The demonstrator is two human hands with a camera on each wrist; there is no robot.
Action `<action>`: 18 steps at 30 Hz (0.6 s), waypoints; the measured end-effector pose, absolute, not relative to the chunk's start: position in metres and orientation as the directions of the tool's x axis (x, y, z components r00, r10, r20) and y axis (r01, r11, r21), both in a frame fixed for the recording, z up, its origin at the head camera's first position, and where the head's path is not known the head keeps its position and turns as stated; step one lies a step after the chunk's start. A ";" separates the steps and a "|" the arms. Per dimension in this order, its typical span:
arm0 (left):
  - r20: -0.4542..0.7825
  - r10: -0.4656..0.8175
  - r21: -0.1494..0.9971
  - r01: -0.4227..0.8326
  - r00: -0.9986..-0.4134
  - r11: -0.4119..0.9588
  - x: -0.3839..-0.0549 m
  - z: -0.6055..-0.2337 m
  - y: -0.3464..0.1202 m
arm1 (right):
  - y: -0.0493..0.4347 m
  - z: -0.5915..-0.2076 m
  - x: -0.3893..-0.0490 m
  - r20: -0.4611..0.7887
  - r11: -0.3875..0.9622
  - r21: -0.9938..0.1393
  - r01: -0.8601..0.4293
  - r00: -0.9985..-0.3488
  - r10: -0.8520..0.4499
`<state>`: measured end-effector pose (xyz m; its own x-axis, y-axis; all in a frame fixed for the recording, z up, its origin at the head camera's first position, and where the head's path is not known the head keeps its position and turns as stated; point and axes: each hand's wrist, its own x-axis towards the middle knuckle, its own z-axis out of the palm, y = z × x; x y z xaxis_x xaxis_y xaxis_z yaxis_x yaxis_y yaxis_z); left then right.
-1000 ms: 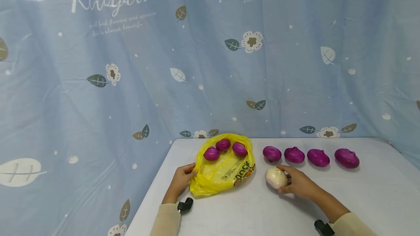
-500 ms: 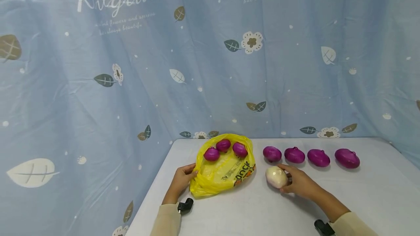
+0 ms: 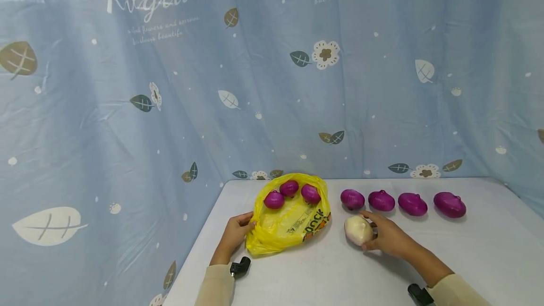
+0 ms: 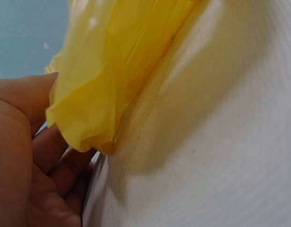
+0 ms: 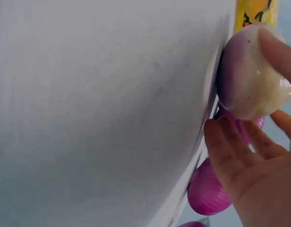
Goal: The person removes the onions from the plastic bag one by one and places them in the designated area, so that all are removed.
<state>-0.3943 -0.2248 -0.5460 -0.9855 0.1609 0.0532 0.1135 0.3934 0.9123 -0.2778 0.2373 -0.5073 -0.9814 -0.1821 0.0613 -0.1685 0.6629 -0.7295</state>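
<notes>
My left hand [image 3: 236,231] pinches the left edge of a yellow plastic bag [image 3: 272,242], its thumb on the plastic in the left wrist view. The bag lies with its wide mouth facing up, and three purple onions [image 3: 274,199] sit at its far end. To the right of the bag, my right hand [image 3: 388,236] holds a turnip [image 3: 358,230], white with a purple side, between thumb and fingers. From the right wrist camera, the turnip [image 5: 249,75] appears low at the white tabletop, thumb over its top.
Several more purple onions [image 3: 382,200] stand in a row behind the right hand, along the back right of the white table [image 3: 297,277]. A blue printed curtain [image 3: 272,84] hangs behind the table and down its left side.
The turnip has turned a little in the right fingers and shifted slightly right. The left hand, bag and onions stay as they were.
</notes>
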 end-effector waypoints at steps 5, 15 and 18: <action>0.057 0.166 0.914 0.119 -0.984 0.389 -0.395 -0.547 -0.225 | 0.234 -0.501 -0.279 0.048 0.708 -0.689 -0.156 -0.984 -0.171; 0.072 0.160 0.909 0.130 -0.985 0.395 -0.394 -0.546 -0.225 | 0.223 -0.481 -0.283 0.071 0.730 -0.659 -0.179 -0.982 -0.177; 0.066 0.163 0.912 0.125 -0.984 0.390 -0.394 -0.546 -0.224 | 0.219 -0.477 -0.288 0.079 0.741 -0.644 -0.193 -0.979 -0.187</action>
